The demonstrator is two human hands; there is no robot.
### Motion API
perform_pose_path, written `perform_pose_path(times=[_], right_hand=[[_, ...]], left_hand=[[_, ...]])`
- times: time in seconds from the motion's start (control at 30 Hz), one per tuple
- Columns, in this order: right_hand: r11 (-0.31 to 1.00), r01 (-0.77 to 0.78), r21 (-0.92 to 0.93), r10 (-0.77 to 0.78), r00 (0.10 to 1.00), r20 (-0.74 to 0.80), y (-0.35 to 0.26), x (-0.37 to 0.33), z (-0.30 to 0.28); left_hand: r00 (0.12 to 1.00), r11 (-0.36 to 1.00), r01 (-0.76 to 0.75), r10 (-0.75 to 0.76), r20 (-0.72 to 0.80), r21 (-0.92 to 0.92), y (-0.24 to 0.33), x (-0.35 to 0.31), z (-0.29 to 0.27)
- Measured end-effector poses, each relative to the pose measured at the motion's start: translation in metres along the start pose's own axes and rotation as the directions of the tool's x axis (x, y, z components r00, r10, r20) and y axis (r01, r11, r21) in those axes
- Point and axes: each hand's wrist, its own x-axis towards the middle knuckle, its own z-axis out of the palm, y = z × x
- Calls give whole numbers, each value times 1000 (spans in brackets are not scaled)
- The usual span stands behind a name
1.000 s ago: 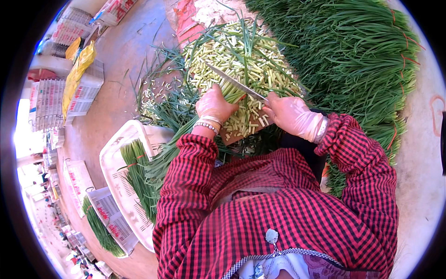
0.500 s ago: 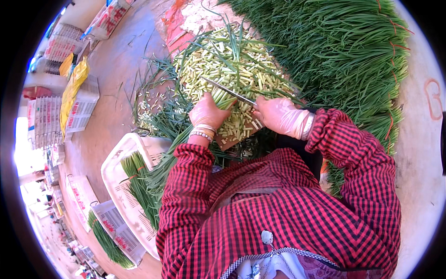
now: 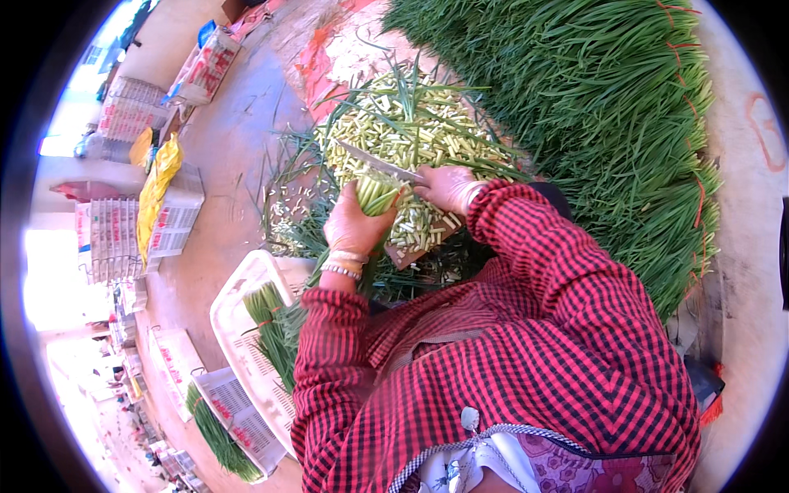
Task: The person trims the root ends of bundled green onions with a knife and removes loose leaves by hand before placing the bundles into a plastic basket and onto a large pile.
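Observation:
My left hand [image 3: 352,228], in a thin clear glove, is closed around a bunch of green chives [image 3: 375,197]; its pale ends point away from me and its leaves trail back under my left forearm. My right hand [image 3: 449,188] grips a knife [image 3: 378,161] at its handle, the blade pointing up and left. That blade lies just beyond the bunch's ends; whether it touches them I cannot tell. Below and beyond both hands is a heap of short, pale cut stalk pieces [image 3: 448,148], partly on a brown board [image 3: 404,258] whose near corner shows.
A thick pile of chives [image 3: 559,99], tied with red bands, fills the right side. To my left stands a white basket [image 3: 233,316] with chive bundles inside. Beyond it are a grey crate [image 3: 233,394], stacked crates [image 3: 113,238] and a yellow cloth [image 3: 158,197]. Loose leaves litter the floor.
My right hand has shifted left with the knife, closer to my left hand. My left hand has drawn back slightly with the bunch. The whole view has turned a little.

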Motion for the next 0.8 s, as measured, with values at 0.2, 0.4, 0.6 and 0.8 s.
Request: perform_pose_path(times=[0.2,0.4,0.6,0.8], right_hand=[[949,105,296,-66,988,-138,-2,-32,-52],[-183,-349,919,-497,840,220,-49,-99,-44],[-128,11,992,-296,954,-49,-17,-106,-4],[431,-33,902,-324,927,189,-50,-130,-19]], left_hand=[[789,854,-519,494,-365,34,68,-61,-107],[642,714,-676,692,-331,182,65,-110,-62],[979,748,12,127,162,-664,-38,-145,26],[881,-536,422,51,471,-731,-22,-98,57]])
